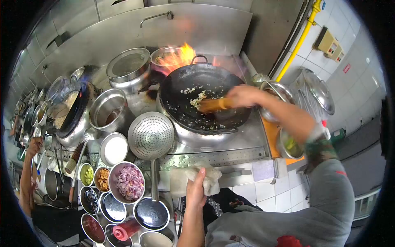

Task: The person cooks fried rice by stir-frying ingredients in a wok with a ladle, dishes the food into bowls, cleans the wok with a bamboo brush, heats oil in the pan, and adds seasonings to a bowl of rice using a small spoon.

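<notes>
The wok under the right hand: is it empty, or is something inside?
Not empty: small pale pieces lie scattered in the wok, with a clump by the bamboo brush in the right hand.

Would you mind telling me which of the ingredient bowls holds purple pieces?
The bowl just left of the perforated skimmer's handle. Its chopped onion is purple, unlike the neighbouring green pieces and brown pieces.

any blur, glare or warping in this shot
Head view: strong fisheye warping, corners black; head view: motion blur on the right hand and the brush it holds; head view: bright flames at the far rim of the wok, a faint warm glow on the steel wall.
</notes>
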`<state>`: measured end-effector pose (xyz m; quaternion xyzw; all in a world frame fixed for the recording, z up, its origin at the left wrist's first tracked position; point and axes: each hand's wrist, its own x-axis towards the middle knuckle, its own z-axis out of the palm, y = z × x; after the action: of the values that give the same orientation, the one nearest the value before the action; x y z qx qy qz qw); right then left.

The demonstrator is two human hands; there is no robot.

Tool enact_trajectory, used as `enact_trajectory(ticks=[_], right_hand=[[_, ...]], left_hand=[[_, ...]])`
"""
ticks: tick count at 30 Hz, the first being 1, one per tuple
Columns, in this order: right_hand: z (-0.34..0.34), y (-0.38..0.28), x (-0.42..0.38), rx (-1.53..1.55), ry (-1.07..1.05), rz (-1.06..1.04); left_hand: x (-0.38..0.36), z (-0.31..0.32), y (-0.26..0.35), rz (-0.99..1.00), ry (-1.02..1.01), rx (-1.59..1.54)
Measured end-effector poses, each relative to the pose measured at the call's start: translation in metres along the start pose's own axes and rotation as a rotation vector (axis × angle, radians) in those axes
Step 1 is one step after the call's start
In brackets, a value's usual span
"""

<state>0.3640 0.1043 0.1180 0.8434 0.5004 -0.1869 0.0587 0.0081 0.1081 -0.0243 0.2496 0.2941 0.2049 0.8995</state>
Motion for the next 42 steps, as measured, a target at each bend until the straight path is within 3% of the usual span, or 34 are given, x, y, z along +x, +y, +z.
enact_trajectory(ticks=[3, 6, 9, 10, 14, 18, 21, 22, 24, 26, 28, 30, 33, 35, 37, 38, 41, 42], right_hand=[[0.011, -0.014, 0.025, 0.005, 0.08, -0.053], [0.01, 0.001, -0.021, -0.071, 0.12, -0.361], [0.023, -0.028, 0.018, -0.052, 0.095, -0.014], [0.031, -0.022, 0.038, 0.003, 0.22, -0.052], [-0.016, -0.017, -0.016, -0.228, -0.056, -0.151], [0.011, 0.026, 0.024, -0.168, 0.104, -0.074], [0.001, 0.018, 0.017, -0.22, 0.116, -0.149], [-0.006, 0.024, 0.0, -0.257, 0.007, -0.142], [-0.013, 0.045, -0.034, -0.234, 0.048, -0.205], [-0.006, 0.057, -0.023, -0.192, 0.096, -0.202], [0.007, 0.043, 0.013, -0.18, 0.139, -0.11], [0.016, 0.038, 0.038, -0.215, 0.185, -0.127], [-0.016, 0.054, -0.019, -0.255, 0.013, -0.205], [-0.024, 0.08, -0.022, -0.262, 0.045, -0.232], [0.005, 0.088, 0.029, -0.291, 0.18, -0.151], [0.021, 0.081, 0.045, -0.258, 0.222, -0.148], [0.02, 0.073, 0.039, -0.236, 0.257, -0.233], [0.005, 0.079, 0.017, -0.215, 0.227, -0.298]], left_hand=[[-0.002, 0.002, -0.005, -0.049, -0.003, 0.03], [-0.028, -0.001, -0.001, -0.032, 0.046, 0.112], [-0.021, -0.002, -0.021, -0.002, 0.037, 0.29], [-0.017, 0.005, -0.026, -0.027, 0.039, 0.317], [-0.006, 0.013, -0.024, 0.019, 0.13, 0.236], [0.021, 0.038, -0.009, 0.008, 0.188, 0.012], [0.069, 0.063, -0.006, -0.016, 0.133, -0.118], [0.058, 0.06, -0.004, -0.04, 0.187, 0.041], [0.02, 0.049, 0.001, -0.06, 0.277, 0.329], [-0.019, 0.02, -0.011, 0.022, 0.05, 0.579], [-0.031, -0.02, -0.039, -0.282, -0.025, 0.822], [-0.015, -0.067, -0.099, -0.306, -0.217, 1.094], [0.005, -0.093, -0.134, -0.241, -0.476, 1.524], [0.013, -0.083, -0.146, -0.235, -0.562, 1.537], [0.0, -0.059, -0.133, -0.384, -0.603, 1.34], [0.004, -0.081, -0.156, -0.392, -0.596, 1.398], [0.019, -0.11, -0.194, -0.385, -0.25, 1.565], [0.029, -0.126, -0.212, -0.276, -0.322, 1.89]])
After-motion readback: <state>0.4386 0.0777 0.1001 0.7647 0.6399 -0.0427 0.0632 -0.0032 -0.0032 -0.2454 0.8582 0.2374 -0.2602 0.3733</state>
